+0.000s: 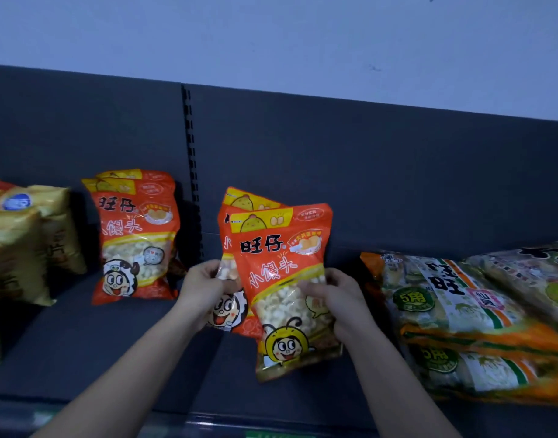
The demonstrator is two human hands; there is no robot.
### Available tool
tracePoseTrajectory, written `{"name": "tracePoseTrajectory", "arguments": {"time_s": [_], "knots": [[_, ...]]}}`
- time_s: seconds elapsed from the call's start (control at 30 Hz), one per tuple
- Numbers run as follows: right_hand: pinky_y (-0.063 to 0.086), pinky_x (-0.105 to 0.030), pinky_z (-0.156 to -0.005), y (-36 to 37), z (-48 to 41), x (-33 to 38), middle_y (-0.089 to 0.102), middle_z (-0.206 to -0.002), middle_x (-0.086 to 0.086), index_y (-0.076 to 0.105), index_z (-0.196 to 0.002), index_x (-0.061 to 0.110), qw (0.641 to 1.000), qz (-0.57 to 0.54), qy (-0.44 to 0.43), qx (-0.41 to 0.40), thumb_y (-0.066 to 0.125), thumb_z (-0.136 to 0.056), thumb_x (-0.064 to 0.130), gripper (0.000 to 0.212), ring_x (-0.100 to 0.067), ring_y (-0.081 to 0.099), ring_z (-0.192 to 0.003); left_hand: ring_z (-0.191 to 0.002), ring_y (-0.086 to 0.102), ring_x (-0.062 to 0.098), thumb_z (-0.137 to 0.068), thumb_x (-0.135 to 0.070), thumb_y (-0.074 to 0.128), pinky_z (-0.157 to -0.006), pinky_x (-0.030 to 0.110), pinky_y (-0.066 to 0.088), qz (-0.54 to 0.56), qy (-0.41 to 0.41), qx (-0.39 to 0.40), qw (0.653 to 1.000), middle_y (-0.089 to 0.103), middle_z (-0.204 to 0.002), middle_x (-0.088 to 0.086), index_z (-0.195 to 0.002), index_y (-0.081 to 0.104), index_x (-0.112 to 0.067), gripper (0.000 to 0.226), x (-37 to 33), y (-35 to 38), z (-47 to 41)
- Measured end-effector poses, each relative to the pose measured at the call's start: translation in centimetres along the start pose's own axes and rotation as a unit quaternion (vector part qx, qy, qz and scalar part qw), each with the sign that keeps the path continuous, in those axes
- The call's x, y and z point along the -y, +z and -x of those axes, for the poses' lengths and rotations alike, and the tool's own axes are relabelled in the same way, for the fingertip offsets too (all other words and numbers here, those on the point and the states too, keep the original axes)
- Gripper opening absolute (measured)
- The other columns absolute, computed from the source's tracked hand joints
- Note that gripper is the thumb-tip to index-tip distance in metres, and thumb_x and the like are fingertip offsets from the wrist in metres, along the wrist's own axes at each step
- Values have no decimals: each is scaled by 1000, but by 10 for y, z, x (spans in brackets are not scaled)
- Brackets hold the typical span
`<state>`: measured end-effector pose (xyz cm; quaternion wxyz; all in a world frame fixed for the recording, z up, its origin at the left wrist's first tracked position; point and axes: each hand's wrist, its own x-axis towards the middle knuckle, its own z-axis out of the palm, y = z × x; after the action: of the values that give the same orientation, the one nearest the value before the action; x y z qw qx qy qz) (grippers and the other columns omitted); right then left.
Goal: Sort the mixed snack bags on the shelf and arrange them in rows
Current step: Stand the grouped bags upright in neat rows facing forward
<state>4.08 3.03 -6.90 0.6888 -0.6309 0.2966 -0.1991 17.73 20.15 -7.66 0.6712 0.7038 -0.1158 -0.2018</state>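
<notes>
Two orange snack bags stand upright at the middle of the dark shelf (119,349). The front orange bag (280,279) shows a bee cartoon, and my right hand (337,298) grips its right edge. Behind it, the rear orange bag (236,311) shows a cow-costume cartoon; my left hand (205,282) pinches its left side. Two more orange bags of the same kind (135,238) lean against the back panel at the left. Yellow snack bags (28,248) stand at the far left.
A pile of large rice-cracker packs with orange and green print (467,314) lies flat at the right. The shelf's slotted upright post (192,165) runs down the grey back panel. The shelf's front edge (271,428) is at the bottom.
</notes>
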Motion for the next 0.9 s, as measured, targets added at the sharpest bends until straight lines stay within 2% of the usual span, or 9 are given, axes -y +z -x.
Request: {"name": "tracePoseTrajectory", "arguments": {"time_s": [0.13,0.23,0.3,0.4,0.5,0.7,0.83,0.9], "knots": [[54,-35,-70,34,12,5,75,-92,-6,65,-95,11,998,-30,-46,14,80,-75,9,25,-24,71,-85,-73,72,25,-78,7,70,-59,31,56,37,48,-19,998,75,-85,10,-94,68,-8,22,-3,-42,13],[57,-38,-72,64,22,7,76,-90,-5,66,-91,12,996,-42,-74,38,78,-77,7,19,-24,72,-83,-68,72,23,-80,9,67,-55,30,55,54,61,-24,996,75,-81,10,-91,67,-8,21,-3,-77,19],[58,-37,-72,86,27,5,76,-89,-3,66,-92,13,994,-39,-90,53,76,-79,7,18,-22,72,-84,-73,72,27,-79,10,67,-60,35,57,60,63,-31,996,75,-85,12,-92,67,-9,22,-2,-100,19],[58,-42,-80,118,34,0,75,-94,-4,66,-95,13,992,-45,-98,70,76,-80,7,19,-24,72,-90,-87,70,39,-79,10,66,-80,51,56,84,54,-44,994,73,-97,19,-100,66,-7,27,5,-135,15],[58,-44,-84,148,38,-5,75,-94,-4,67,-95,14,991,-46,-99,79,76,-80,6,19,-25,71,-93,-93,69,42,-80,9,66,-85,59,53,86,54,-43,994,72,-101,20,-107,66,-5,30,12,-165,9],[57,-47,-83,196,40,-16,75,-90,-5,66,-89,14,992,-47,-87,74,75,-79,2,18,-30,70,-92,-82,72,31,-81,7,67,-70,40,57,30,55,-53,997,76,-89,8,-100,66,-13,28,23,-204,-15],[57,-47,-81,212,39,-27,74,-90,-7,66,-87,15,995,-28,-78,61,74,-80,4,15,-32,70,-91,-89,70,30,-82,10,66,-82,46,55,-56,9,-30,998,72,-99,11,-101,60,-18,34,35,-227,-34],[57,-46,-80,217,38,-33,74,-92,-8,67,-89,15,996,-18,-71,50,75,-81,6,15,-32,69,-91,-90,68,26,-80,15,63,-77,40,55,-114,-5,3,993,71,-97,7,-102,58,-16,38,32,-234,-39]]}}
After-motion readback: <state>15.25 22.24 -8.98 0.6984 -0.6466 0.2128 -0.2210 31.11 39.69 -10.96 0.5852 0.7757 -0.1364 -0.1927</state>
